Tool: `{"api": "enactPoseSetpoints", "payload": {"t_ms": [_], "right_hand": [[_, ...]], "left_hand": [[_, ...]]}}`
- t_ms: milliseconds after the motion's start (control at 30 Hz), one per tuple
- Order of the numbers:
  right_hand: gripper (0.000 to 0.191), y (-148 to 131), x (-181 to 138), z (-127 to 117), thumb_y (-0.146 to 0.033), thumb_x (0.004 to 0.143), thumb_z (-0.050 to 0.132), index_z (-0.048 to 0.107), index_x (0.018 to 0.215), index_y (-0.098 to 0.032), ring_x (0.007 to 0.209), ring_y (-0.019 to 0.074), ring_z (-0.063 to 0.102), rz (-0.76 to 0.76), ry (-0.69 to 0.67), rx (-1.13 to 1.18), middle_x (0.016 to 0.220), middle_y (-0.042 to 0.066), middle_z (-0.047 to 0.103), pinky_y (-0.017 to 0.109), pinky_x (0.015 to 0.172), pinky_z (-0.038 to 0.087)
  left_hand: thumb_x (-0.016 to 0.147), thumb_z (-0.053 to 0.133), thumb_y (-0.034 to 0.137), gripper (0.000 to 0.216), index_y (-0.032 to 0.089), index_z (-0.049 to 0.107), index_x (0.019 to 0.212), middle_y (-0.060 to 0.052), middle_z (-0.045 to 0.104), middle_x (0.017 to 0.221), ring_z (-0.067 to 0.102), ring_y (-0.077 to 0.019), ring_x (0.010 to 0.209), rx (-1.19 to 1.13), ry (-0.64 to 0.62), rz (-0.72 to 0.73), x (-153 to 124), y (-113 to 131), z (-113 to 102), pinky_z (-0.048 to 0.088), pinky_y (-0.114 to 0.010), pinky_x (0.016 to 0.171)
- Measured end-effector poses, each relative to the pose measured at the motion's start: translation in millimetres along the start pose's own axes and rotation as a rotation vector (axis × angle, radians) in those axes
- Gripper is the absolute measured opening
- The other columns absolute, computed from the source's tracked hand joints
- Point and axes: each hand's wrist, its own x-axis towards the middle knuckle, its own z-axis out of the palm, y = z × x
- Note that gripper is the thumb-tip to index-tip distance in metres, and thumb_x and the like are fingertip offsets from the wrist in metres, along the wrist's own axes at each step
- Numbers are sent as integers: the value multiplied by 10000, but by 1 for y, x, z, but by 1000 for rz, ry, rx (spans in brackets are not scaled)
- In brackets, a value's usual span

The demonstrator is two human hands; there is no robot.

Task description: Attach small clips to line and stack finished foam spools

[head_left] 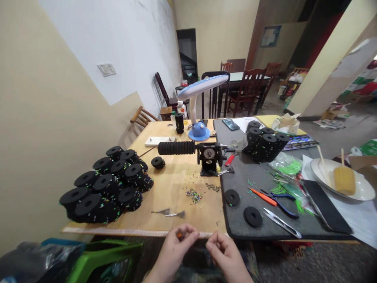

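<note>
Two lone black rings [252, 223], one black machine [209, 158], one blue lamp [203, 86], one plate [363, 189]

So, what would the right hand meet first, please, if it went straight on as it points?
Probably the table edge; if the right hand is above that, perhaps small beads, though depth is unclear.

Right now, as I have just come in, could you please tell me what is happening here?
At the near edge of a wooden table, a person's left hand is curled around a small orange item. The right hand is curled beside it; I cannot tell whether it holds anything. Beyond are loose coloured beads and a black machine bearing a ribbed black roll. Black discs stand stacked on the left.
</note>
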Motion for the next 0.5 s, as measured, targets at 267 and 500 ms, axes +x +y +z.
{"api": "enactPoseSetpoints", "payload": {"t_ms": [267, 500], "right_hand": [[367, -23, 4, -26, -503, 875, 564, 691, 926, -162, 705, 234, 648, -146, 160, -325, 813, 102, 733, 280, 569, 465], [523, -35, 5, 7, -588, 754, 675, 586, 1084, -192, 855, 258, 653, -14, -80, 97, 1012, 120, 675, 261, 493, 521]], "left_hand": [[714, 697, 481, 339, 156, 638, 640, 30, 514, 577, 451, -132, 570, 78, 8, 61, -5, 5, -6, 363, -225, 569], [789, 629, 429, 298, 154, 668, 682, 11, 560, 563, 479, -138, 551, 216, -31, 157, -13, 16, -5, 365, -223, 548]]}}
